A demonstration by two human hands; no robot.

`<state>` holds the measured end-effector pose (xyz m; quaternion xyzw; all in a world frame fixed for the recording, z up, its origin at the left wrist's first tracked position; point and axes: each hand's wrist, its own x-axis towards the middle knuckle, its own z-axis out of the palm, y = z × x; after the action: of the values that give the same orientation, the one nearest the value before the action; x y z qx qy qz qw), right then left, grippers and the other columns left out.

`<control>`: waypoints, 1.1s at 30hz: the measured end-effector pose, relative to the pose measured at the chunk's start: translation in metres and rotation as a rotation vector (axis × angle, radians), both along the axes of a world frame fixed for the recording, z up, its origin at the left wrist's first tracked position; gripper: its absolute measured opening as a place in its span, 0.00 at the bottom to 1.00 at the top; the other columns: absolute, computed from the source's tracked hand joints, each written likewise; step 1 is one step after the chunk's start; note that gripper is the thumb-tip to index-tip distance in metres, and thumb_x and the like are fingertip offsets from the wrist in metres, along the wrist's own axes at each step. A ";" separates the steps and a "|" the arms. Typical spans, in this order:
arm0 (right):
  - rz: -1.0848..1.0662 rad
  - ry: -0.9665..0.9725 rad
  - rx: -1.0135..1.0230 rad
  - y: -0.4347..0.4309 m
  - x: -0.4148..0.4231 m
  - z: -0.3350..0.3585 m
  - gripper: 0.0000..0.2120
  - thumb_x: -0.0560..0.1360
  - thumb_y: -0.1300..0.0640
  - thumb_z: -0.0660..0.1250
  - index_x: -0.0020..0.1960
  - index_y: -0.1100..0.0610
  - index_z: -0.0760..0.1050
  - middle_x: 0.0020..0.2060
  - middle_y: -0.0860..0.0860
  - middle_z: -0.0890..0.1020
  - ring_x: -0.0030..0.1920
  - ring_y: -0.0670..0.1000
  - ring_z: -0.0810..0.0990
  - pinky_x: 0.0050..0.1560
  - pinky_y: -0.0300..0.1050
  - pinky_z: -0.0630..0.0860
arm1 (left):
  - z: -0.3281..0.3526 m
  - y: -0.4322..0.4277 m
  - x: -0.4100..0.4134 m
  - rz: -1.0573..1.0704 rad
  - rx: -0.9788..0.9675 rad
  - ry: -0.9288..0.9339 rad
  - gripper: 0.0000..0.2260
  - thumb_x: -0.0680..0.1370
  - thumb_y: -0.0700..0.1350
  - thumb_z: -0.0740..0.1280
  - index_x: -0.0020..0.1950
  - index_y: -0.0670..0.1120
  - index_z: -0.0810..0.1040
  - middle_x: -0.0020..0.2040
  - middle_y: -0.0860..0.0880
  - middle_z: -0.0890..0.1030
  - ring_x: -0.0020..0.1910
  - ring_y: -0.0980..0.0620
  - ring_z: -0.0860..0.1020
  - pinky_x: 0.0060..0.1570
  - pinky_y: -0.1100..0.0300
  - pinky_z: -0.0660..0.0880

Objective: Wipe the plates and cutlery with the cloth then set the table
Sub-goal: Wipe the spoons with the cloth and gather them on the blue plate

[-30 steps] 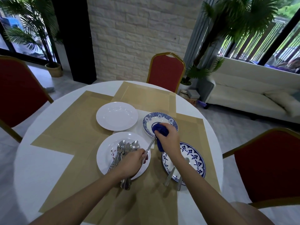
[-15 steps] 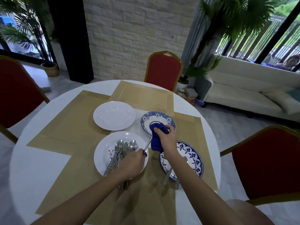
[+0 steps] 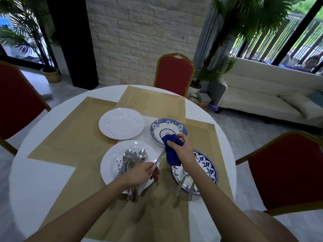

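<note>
My left hand grips the handle of a metal utensil whose far end is wrapped in the blue cloth. My right hand grips that cloth around the utensil's tip, which is hidden. Below my left hand lies a white plate with several spoons and forks and small red specks. A clean white plate sits farther back. A small blue-patterned plate lies behind the cloth. A larger blue-patterned plate by my right wrist holds two utensils.
Tan placemats cover the round white table. Red chairs stand at the far side, left and right. A white sofa and potted palms stand beyond.
My right hand has slid the cloth back along the utensil toward me and a little to the right. My left hand keeps its hold on the handle.
</note>
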<state>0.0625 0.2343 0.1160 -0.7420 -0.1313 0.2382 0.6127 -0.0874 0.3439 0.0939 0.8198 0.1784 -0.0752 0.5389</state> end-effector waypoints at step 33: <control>-0.760 0.386 0.236 -0.159 -0.055 -0.058 0.16 0.72 0.57 0.72 0.58 0.51 0.72 0.53 0.54 0.79 0.51 0.59 0.79 0.40 0.49 0.79 | -0.050 -0.086 0.109 0.306 -0.156 0.148 0.12 0.81 0.42 0.59 0.39 0.42 0.75 0.32 0.46 0.75 0.30 0.53 0.71 0.32 0.62 0.68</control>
<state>0.0072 0.0754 0.0580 -0.6045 0.2413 0.1134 0.7506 0.0211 0.2577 0.0438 0.7311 0.3335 -0.0660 0.5915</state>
